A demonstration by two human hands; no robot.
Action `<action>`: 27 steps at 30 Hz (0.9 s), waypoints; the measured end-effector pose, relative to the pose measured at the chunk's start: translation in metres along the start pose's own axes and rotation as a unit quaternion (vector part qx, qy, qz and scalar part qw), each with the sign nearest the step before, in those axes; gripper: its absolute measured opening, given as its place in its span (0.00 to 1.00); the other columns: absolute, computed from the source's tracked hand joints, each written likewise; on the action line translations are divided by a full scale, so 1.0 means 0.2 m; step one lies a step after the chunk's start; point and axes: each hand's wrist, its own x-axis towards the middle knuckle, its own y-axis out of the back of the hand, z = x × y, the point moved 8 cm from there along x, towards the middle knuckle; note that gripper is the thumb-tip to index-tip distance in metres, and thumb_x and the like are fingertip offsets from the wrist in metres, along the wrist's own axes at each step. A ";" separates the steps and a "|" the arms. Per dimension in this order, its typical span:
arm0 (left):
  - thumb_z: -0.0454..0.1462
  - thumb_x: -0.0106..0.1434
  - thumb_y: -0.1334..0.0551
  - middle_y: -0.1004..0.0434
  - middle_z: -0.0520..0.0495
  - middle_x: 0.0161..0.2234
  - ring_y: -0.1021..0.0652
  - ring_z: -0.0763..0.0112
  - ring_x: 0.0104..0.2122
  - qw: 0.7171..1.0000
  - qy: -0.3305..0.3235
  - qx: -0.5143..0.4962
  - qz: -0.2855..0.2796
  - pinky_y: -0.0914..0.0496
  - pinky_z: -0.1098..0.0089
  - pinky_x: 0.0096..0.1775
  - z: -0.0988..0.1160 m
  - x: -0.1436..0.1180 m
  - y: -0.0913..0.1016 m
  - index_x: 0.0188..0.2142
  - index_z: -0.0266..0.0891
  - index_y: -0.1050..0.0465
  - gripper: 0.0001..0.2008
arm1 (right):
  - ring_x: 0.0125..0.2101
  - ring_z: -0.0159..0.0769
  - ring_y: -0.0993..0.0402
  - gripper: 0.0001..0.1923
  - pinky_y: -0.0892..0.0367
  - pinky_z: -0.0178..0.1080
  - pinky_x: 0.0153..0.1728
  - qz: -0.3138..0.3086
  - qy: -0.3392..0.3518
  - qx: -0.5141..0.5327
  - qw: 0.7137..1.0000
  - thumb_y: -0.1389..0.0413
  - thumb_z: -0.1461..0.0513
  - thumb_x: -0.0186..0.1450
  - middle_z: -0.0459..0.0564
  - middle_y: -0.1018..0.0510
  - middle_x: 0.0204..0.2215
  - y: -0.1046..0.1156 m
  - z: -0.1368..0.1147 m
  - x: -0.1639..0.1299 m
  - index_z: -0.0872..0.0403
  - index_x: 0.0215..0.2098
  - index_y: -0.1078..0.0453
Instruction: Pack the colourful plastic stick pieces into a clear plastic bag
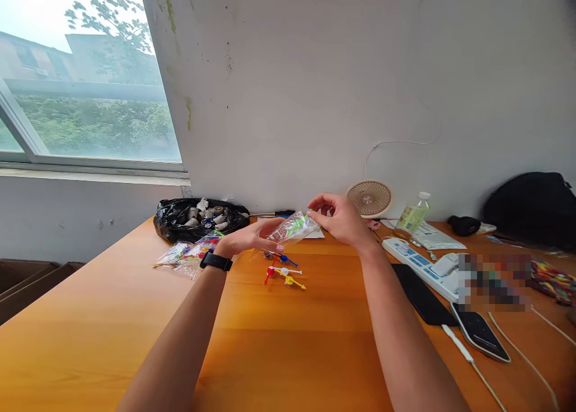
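- We hold a clear, crinkled plastic bag (294, 231) above the orange-brown wooden table (288, 358), between our two hands.
- The bag looks thin and glossy, its film creased with white glints; bright green plastic pieces (297, 224) show through it, their exact shapes lost in the wrinkles.
- Our left hand (252, 237) is closed on the bag's left part, fingers behind and thumb along the lower near edge.
- Our right hand (339, 219) has thumb and fingertips gathered at the bag's right end, beside a bit of green; we cannot tell how tightly they close or what lies between them.
- Below the bag, we see small arrow-shaped plastic pieces in blue (288, 259), red (270, 273), white (285, 271) and yellow (289, 282) clustered on the wood.
- Left of our left hand lie clear bags of multicoloured pieces (186, 256), near an opened black plastic bag (171, 215).
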 end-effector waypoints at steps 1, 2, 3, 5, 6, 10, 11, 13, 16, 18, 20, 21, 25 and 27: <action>0.40 0.58 0.28 0.26 0.41 0.61 0.29 0.49 0.61 1.000 0.002 -0.001 0.006 0.35 0.59 0.58 0.00 0.00 0.00 0.64 0.41 0.31 0.35 | 0.30 0.34 0.29 0.07 0.39 0.36 0.30 -0.001 0.003 -0.003 1.000 0.38 0.58 0.62 0.47 0.19 0.30 -0.01 -0.01 0.00 0.53 0.35 0.21; 0.40 0.58 0.28 0.25 0.41 0.60 0.28 0.49 0.60 1.000 0.008 -0.003 0.013 0.34 0.60 0.58 -0.01 0.00 0.00 0.64 0.41 0.31 0.34 | 0.32 0.35 0.28 0.07 0.38 0.36 0.30 0.000 0.005 -0.008 1.000 0.38 0.58 0.63 0.47 0.18 0.30 -0.02 -0.02 0.00 0.53 0.34 0.20; 0.41 0.59 0.29 0.24 0.42 0.59 0.28 0.49 0.59 1.000 0.017 -0.005 0.023 0.34 0.60 0.57 -0.02 0.00 0.01 0.64 0.41 0.31 0.34 | 0.33 0.36 0.26 0.08 0.38 0.36 0.31 0.005 0.007 -0.014 1.000 0.39 0.57 0.64 0.48 0.17 0.31 -0.03 -0.02 0.01 0.53 0.34 0.20; 0.42 0.60 0.30 0.23 0.43 0.57 0.27 0.50 0.57 0.998 0.039 -0.004 0.044 0.33 0.61 0.56 -0.07 -0.01 0.03 0.63 0.42 0.29 0.32 | 0.36 0.38 0.24 0.11 0.37 0.36 0.32 0.030 0.007 -0.022 0.999 0.41 0.56 0.66 0.49 0.16 0.34 -0.03 0.00 0.02 0.52 0.36 0.19; 0.43 0.60 0.30 0.22 0.43 0.55 0.26 0.51 0.56 0.997 0.048 -0.002 0.056 0.33 0.62 0.55 -0.09 -0.02 0.05 0.62 0.42 0.29 0.31 | 0.37 0.38 0.24 0.12 0.37 0.36 0.32 0.044 0.004 -0.025 0.999 0.43 0.56 0.67 0.49 0.16 0.35 -0.02 0.02 0.02 0.52 0.37 0.20; 0.46 0.63 0.33 0.20 0.43 0.50 0.24 0.55 0.50 0.992 0.083 0.008 0.090 0.32 0.63 0.50 -0.21 -0.06 0.14 0.60 0.40 0.27 0.27 | 0.34 0.38 0.24 0.12 0.35 0.36 0.34 0.030 -0.041 -0.075 0.996 0.45 0.58 0.68 0.51 0.16 0.33 -0.06 0.21 0.03 0.54 0.36 0.21; 0.46 0.63 0.33 0.20 0.42 0.49 0.23 0.56 0.50 0.991 0.092 0.010 0.097 0.32 0.63 0.49 -0.24 -0.08 0.16 0.60 0.40 0.27 0.27 | 0.33 0.38 0.24 0.12 0.35 0.36 0.34 -0.014 -0.063 -0.093 0.994 0.45 0.58 0.68 0.51 0.16 0.33 -0.11 0.27 0.02 0.54 0.36 0.21; 0.47 0.63 0.33 0.20 0.42 0.50 0.23 0.56 0.49 0.987 0.110 0.015 0.113 0.31 0.64 0.47 -0.28 -0.11 0.20 0.60 0.40 0.28 0.28 | 0.33 0.38 0.24 0.11 0.35 0.35 0.33 -0.142 -0.106 -0.115 0.978 0.42 0.57 0.67 0.51 0.15 0.34 -0.25 0.39 -0.02 0.54 0.35 0.20; 0.47 0.62 0.32 0.20 0.41 0.50 0.23 0.56 0.49 0.983 0.128 0.008 0.132 0.31 0.64 0.47 -0.31 -0.14 0.25 0.58 0.40 0.28 0.27 | 0.31 0.36 0.23 0.08 0.36 0.34 0.29 -0.293 -0.142 -0.114 0.939 0.36 0.57 0.62 0.50 0.15 0.32 -0.48 0.51 -0.12 0.54 0.31 0.20; 0.47 0.63 0.32 0.20 0.41 0.49 0.23 0.57 0.48 0.983 0.127 -0.001 0.134 0.31 0.64 0.47 -0.31 -0.15 0.26 0.58 0.38 0.27 0.27 | 0.28 0.35 0.24 0.07 0.38 0.33 0.26 -0.321 -0.156 -0.117 0.927 0.33 0.57 0.58 0.49 0.16 0.28 -0.59 0.55 -0.17 0.54 0.28 0.20; 0.47 0.63 0.33 0.20 0.42 0.48 0.22 0.59 0.46 0.984 0.120 -0.006 0.131 0.31 0.64 0.47 -0.30 -0.15 0.26 0.58 0.38 0.28 0.26 | 0.27 0.35 0.24 0.06 0.39 0.32 0.25 -0.328 -0.168 -0.125 0.921 0.31 0.60 0.54 0.48 0.17 0.26 -0.68 0.58 -0.20 0.53 0.25 0.21; 0.47 0.64 0.33 0.20 0.42 0.48 0.22 0.60 0.45 0.985 0.116 -0.008 0.131 0.31 0.65 0.46 -0.30 -0.16 0.26 0.58 0.38 0.28 0.26 | 0.27 0.35 0.24 0.06 0.39 0.32 0.25 -0.327 -0.172 -0.129 0.920 0.30 0.62 0.53 0.47 0.17 0.25 -0.71 0.59 -0.20 0.54 0.25 0.22; 0.47 0.64 0.34 0.20 0.41 0.47 0.22 0.60 0.44 0.985 0.114 -0.008 0.125 0.31 0.64 0.45 -0.29 -0.17 0.26 0.58 0.37 0.27 0.26 | 0.27 0.35 0.24 0.04 0.39 0.33 0.27 -0.289 -0.167 -0.133 0.933 0.32 0.65 0.54 0.48 0.18 0.25 -0.71 0.59 -0.18 0.54 0.24 0.22; 0.46 0.64 0.33 0.20 0.41 0.49 0.22 0.59 0.46 0.986 0.109 0.003 0.125 0.31 0.64 0.49 -0.28 -0.17 0.27 0.59 0.38 0.27 0.26 | 0.28 0.35 0.24 0.02 0.37 0.33 0.29 -0.247 -0.155 -0.132 0.947 0.34 0.64 0.57 0.49 0.17 0.26 -0.63 0.58 -0.14 0.54 0.26 0.21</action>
